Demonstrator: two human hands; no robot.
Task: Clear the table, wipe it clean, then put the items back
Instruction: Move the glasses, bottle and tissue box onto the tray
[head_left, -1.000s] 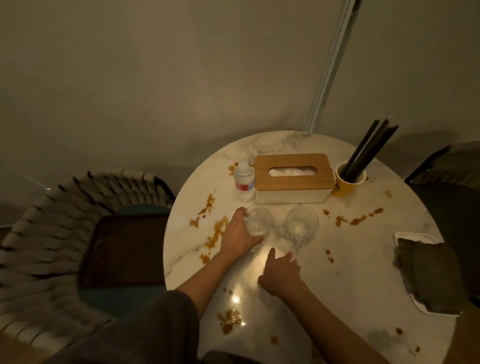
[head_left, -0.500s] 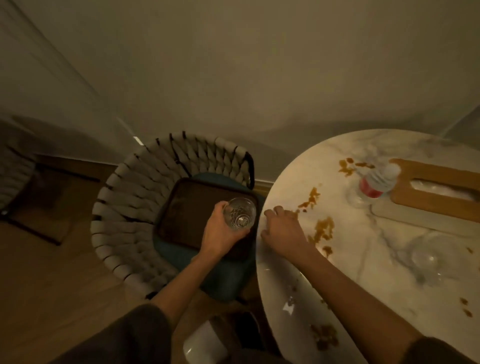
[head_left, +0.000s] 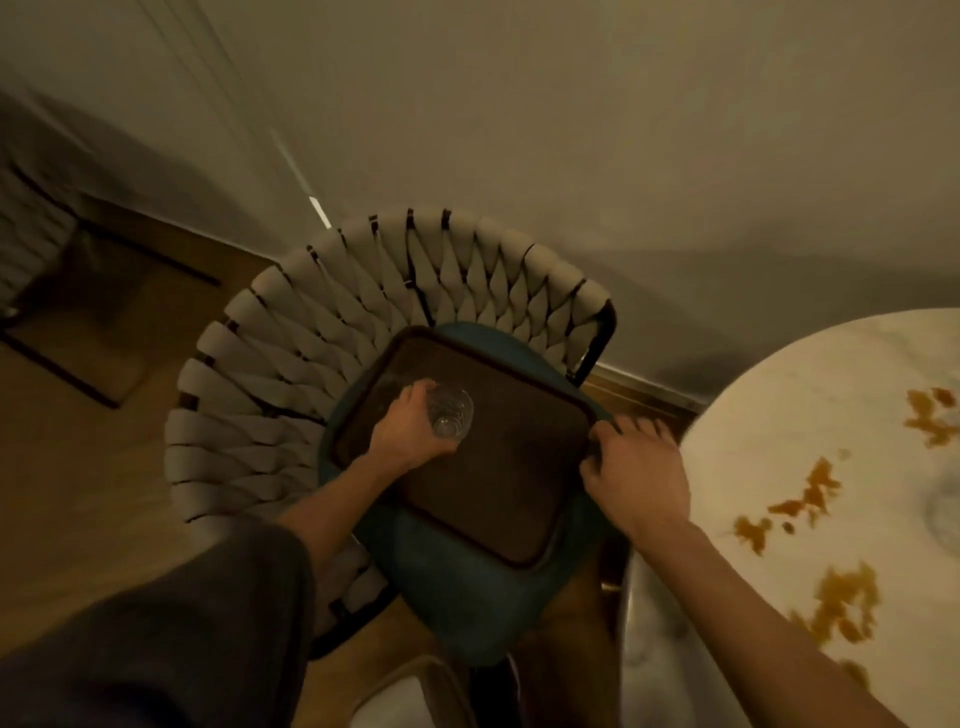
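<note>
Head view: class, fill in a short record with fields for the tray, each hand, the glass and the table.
Tray: dark brown rectangular tray on the blue cushion of a grey woven chair
Left hand: grips clear drinking glass over the tray; touchdown unclear
Right hand: fingers curled at tray's right rim; grip unclear
Table: white marble round table, brown spills

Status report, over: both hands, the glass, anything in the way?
Left hand grips glass, low over tray on chair. Right hand curled on tray's right rim. Stains on table not yet wiped.
</note>
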